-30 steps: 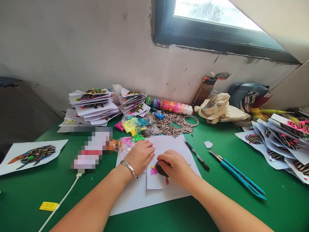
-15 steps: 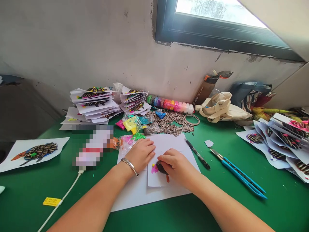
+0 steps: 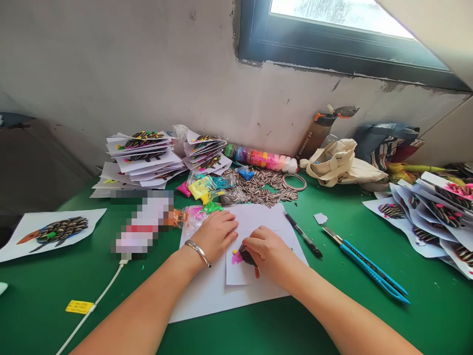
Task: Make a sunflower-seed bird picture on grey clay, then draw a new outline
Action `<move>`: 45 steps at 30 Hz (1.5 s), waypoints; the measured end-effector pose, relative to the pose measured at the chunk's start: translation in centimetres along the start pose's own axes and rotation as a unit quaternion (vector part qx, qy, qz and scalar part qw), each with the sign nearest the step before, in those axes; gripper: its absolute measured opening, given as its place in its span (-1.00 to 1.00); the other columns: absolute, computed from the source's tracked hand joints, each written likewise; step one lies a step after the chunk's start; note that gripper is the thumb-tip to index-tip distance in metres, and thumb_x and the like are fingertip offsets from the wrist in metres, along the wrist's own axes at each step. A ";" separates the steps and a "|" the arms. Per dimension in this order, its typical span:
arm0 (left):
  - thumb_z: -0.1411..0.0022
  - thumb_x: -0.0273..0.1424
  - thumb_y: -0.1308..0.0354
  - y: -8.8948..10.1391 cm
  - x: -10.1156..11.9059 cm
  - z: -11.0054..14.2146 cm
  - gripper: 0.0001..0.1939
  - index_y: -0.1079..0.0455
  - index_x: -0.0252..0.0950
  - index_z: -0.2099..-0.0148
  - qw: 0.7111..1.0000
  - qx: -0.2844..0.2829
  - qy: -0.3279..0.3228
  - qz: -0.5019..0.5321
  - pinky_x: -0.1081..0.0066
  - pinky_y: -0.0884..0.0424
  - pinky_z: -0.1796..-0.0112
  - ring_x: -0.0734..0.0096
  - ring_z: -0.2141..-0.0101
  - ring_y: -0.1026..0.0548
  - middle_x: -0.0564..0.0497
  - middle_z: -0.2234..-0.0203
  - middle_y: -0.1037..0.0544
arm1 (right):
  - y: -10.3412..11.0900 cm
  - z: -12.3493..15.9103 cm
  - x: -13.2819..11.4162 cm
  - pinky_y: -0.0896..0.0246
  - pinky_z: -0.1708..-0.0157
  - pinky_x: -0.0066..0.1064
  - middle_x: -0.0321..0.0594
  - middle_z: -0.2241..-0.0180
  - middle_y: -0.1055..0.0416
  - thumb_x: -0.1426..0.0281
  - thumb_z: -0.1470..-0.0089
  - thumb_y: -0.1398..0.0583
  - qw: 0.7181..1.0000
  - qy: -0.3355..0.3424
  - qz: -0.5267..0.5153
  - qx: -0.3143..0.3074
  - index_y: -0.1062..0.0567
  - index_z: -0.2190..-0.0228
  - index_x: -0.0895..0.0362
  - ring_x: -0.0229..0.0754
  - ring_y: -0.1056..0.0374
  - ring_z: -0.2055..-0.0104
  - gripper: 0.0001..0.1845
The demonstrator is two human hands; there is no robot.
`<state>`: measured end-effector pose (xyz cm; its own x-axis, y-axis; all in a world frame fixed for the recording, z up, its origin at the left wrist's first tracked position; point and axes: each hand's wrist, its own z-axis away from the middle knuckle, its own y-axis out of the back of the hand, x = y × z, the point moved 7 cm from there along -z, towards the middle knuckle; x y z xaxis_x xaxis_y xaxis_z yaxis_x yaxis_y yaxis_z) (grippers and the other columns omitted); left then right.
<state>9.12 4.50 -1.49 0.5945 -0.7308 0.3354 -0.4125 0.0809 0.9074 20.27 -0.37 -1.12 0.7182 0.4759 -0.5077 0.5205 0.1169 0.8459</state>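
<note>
My left hand (image 3: 217, 231) lies flat with fingers stretched out, its fingertips on the left edge of a small white paper card (image 3: 236, 277). Thumb and fingers of my right hand (image 3: 271, 254) are pinched together over a dark clay shape (image 3: 249, 257) on that card. Between the fingertips is what looks like a sunflower seed, mostly hidden. Beside the dark clay are a pink clay patch (image 3: 236, 259), a small yellow ball (image 3: 234, 252) and a brown-orange piece (image 3: 257, 272). Larger white sheets (image 3: 199, 301) lie under the card.
Loose sunflower seeds (image 3: 264, 185) and a tape roll (image 3: 294, 182) lie behind my hands, near bagged coloured clay (image 3: 201, 189). At right are a pen (image 3: 303, 234), a blue cutter with blade out (image 3: 369, 268) and stacked seed pictures (image 3: 424, 212). More stacks (image 3: 144, 162) stand back left.
My right hand has shifted very slightly while staying pinched at the dark clay. My left hand keeps its place. The whole view has moved a little.
</note>
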 end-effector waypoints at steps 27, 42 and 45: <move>-0.22 -0.33 -0.13 0.0 -0.4 0.3 -0.74 -0.46 -0.29 0.07 1.000 -0.014 0.016 0.014 0.12 -0.26 -0.06 0.10 -0.02 -0.37 -0.15 0.02 -0.46 | 0.4 -0.1 0.1 -0.20 0.34 -0.40 -0.20 0.49 -0.38 0.60 -0.13 -0.10 1.000 -0.019 0.003 0.012 -0.55 0.40 0.13 -0.16 -0.28 0.32 -0.75; -0.14 -0.20 -0.23 0.0 -0.4 0.1 -0.62 -0.47 -0.31 0.06 0.998 -0.036 0.047 0.034 0.10 -0.23 -0.07 0.03 -0.04 -0.35 -0.16 0.01 -0.46 | 3.2 0.1 1.3 -0.24 0.26 -0.35 -0.17 0.38 -0.44 0.57 -0.14 -0.11 0.998 -0.023 0.011 0.053 -0.57 0.30 0.11 -0.14 -0.32 0.27 -0.75; -0.14 -0.21 -0.23 0.0 -0.4 0.1 -0.62 -0.47 -0.33 0.06 0.998 -0.034 0.044 0.032 0.10 -0.23 -0.07 0.02 -0.04 -0.35 -0.17 0.01 -0.46 | 2.4 0.0 0.9 -0.23 0.26 -0.35 -0.16 0.38 -0.43 0.57 -0.13 -0.12 0.999 -0.030 0.019 0.029 -0.57 0.28 0.13 -0.13 -0.32 0.25 -0.77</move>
<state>8.86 4.72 -1.64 0.6278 -0.6604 0.4120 -0.4057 0.1740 0.8973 22.17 0.39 0.45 0.7634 0.4258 -0.4857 0.5173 0.0473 0.8545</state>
